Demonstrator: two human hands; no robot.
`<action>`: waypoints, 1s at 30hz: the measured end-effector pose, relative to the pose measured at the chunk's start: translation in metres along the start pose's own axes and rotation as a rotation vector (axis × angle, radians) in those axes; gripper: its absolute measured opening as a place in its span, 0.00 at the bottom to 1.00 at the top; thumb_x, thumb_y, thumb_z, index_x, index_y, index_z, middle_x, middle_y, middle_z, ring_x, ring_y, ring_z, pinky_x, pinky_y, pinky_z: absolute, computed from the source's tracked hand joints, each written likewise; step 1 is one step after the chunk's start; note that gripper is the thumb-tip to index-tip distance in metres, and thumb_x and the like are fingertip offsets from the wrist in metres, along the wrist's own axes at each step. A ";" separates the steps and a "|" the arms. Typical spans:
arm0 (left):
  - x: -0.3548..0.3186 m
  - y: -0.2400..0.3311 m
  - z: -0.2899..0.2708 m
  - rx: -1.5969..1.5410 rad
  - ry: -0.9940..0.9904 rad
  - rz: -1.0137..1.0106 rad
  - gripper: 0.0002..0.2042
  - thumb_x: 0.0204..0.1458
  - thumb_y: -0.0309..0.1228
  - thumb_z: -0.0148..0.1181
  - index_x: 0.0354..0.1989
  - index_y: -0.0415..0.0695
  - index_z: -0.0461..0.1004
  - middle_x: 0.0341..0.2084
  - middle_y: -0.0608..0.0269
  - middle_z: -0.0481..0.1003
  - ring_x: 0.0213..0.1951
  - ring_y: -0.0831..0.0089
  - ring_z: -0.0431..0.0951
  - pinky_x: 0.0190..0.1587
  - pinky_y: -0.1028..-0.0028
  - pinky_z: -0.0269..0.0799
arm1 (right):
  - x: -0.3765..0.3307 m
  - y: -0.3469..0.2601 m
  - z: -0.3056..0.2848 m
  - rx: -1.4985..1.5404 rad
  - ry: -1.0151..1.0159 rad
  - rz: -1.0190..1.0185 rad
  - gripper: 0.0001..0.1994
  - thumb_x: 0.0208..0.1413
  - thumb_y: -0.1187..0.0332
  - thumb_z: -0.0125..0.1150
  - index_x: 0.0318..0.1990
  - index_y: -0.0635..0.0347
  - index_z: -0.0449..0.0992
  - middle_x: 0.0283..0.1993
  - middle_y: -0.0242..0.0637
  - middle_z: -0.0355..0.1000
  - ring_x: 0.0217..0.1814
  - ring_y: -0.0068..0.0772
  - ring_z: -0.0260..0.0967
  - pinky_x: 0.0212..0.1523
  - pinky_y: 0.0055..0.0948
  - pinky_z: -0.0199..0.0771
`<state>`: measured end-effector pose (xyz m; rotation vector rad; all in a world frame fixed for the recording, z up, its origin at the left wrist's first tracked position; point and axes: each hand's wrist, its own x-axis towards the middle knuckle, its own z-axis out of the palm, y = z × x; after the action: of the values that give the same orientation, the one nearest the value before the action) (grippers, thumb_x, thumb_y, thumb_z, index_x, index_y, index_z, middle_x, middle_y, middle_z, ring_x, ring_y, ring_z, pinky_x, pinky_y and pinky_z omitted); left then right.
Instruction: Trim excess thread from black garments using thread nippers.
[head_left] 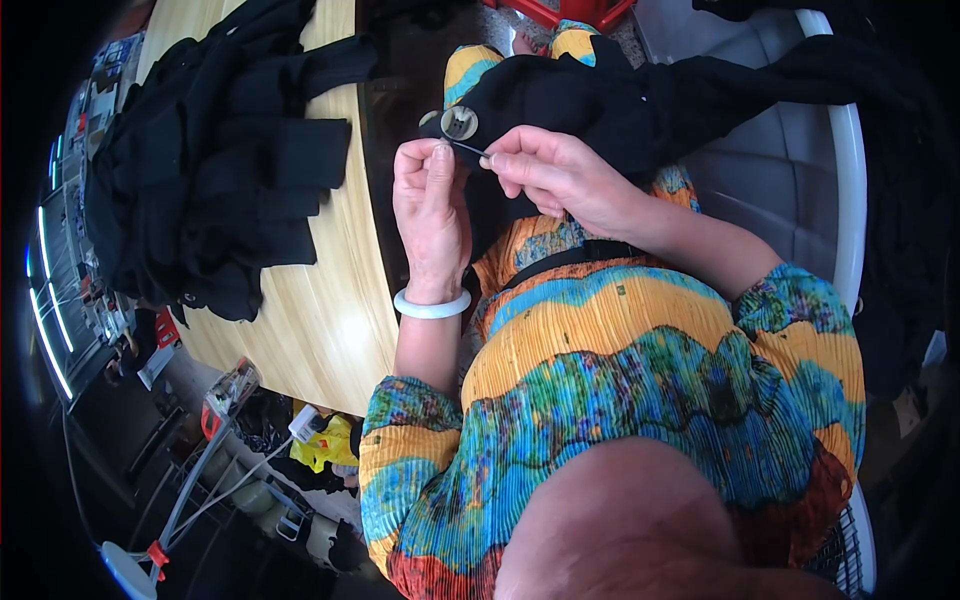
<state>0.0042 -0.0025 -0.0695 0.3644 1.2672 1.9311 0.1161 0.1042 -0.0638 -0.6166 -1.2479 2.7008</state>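
A black garment [590, 105] lies across my lap, and a large pale button [460, 123] with a dark centre shows on its edge. Just below the button, my left hand [432, 215] is closed, thumb pressed to forefinger at the garment's edge; a white bangle [431, 305] circles that wrist. My right hand [560, 172] pinches a thin needle [467, 148] that slants toward the left fingertips. A second pale disc, partly hidden, peeks out beside the button. Any thread is too fine to make out.
On my left, a wooden table [325, 335] carries a heap of black garments [210, 190]. A large whitish tub [850, 190] stands at my right, dark cloth hanging over its rim. A red stool [590, 14] is ahead. Lower left are a yellow bag [328, 447] and a white plug [303, 424] on a cable.
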 end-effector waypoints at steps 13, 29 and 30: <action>-0.001 -0.004 -0.002 -0.050 -0.081 0.018 0.03 0.54 0.26 0.48 0.34 0.43 0.63 0.27 0.67 0.69 0.31 0.82 0.68 0.41 0.79 0.63 | 0.003 -0.002 -0.010 -0.055 -0.064 0.030 0.09 0.55 0.66 0.48 0.38 0.63 0.67 0.23 0.27 0.62 0.14 0.07 0.48 0.13 0.09 0.46; 0.008 -0.001 -0.015 -0.226 -0.004 -0.108 0.04 0.55 0.28 0.44 0.33 0.43 0.64 0.25 0.66 0.68 0.28 0.80 0.66 0.34 0.80 0.61 | 0.011 -0.017 -0.015 -0.260 0.037 -0.393 0.16 0.48 0.76 0.57 0.45 0.63 0.64 0.37 0.30 0.66 0.36 0.12 0.62 0.39 0.14 0.65; 0.008 -0.001 -0.014 -0.243 0.022 -0.135 0.04 0.55 0.28 0.44 0.33 0.42 0.64 0.26 0.66 0.67 0.29 0.80 0.65 0.33 0.80 0.61 | 0.015 -0.020 -0.020 -0.425 0.049 -0.469 0.19 0.46 0.78 0.58 0.47 0.64 0.64 0.39 0.32 0.66 0.37 0.12 0.61 0.40 0.13 0.64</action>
<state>-0.0090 -0.0051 -0.0780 0.1310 1.0282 1.9491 0.1089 0.1350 -0.0650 -0.3591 -1.7158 2.0473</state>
